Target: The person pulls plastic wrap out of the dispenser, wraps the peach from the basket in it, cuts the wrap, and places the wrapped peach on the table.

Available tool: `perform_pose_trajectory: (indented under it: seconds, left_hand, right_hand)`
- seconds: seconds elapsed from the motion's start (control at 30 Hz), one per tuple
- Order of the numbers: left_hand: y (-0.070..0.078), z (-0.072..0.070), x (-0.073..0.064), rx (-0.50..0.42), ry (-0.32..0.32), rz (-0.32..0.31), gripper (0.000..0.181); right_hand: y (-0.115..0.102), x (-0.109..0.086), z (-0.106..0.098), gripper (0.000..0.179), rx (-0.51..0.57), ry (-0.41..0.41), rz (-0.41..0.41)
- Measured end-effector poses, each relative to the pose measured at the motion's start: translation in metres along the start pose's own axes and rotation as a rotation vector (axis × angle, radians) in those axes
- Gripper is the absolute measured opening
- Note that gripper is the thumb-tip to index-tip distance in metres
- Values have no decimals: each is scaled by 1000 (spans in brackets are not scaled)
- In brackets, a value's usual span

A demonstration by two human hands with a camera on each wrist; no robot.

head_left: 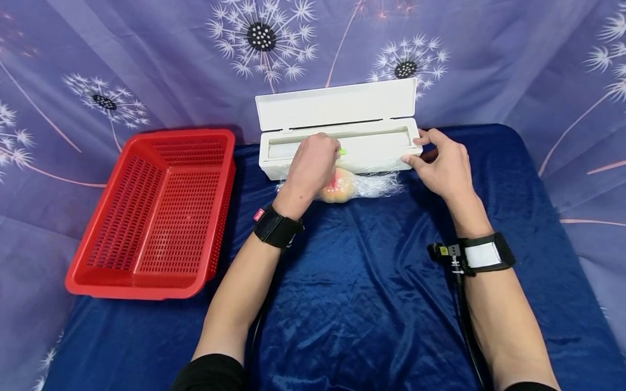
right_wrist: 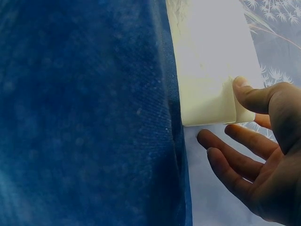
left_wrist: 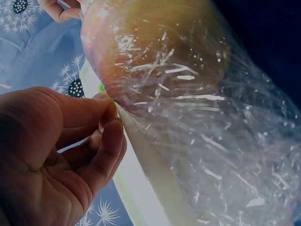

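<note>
A long white cling film box (head_left: 337, 142) stands with its lid (head_left: 337, 106) raised. My left hand (head_left: 315, 160) pinches a small green slide cutter (head_left: 343, 152) at the box's front edge; the fingers hide most of it. Before the box lies a red-and-yellow round fruit (head_left: 338, 187) inside clear cling film (head_left: 376, 185), which trails both ways and runs up to the box. The left wrist view shows the film (left_wrist: 225, 141) gathering close to the fingertips. My right hand (head_left: 442, 160) grips the box's right end, its thumb on the front (right_wrist: 211, 94).
A red plastic basket (head_left: 222, 217) with perforated walls stands on the left. Dark blue cloth (head_left: 371, 304) covers the table. A purple curtain (head_left: 171, 49) with dandelion prints hangs right behind the box. Cables run along both forearms.
</note>
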State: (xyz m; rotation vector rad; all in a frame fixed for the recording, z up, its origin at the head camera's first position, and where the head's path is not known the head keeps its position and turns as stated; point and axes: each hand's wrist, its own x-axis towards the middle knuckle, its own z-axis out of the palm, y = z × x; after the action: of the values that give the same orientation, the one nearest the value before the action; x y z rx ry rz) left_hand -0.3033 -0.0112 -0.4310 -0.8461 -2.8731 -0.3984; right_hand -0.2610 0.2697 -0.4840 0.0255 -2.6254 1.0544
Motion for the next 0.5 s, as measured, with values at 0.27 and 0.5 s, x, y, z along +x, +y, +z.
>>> perform_pose_trajectory:
  seconds: [0.27, 0.5]
  left_hand:
    - [-2, 0, -2, -25, -4, -15, 16]
    - [-3, 0, -4, -40, -1, -18, 16]
  right_hand:
    - [0, -1, 0, 37, -3, 1, 2]
    - [0, 0, -1, 38, -1, -3, 10]
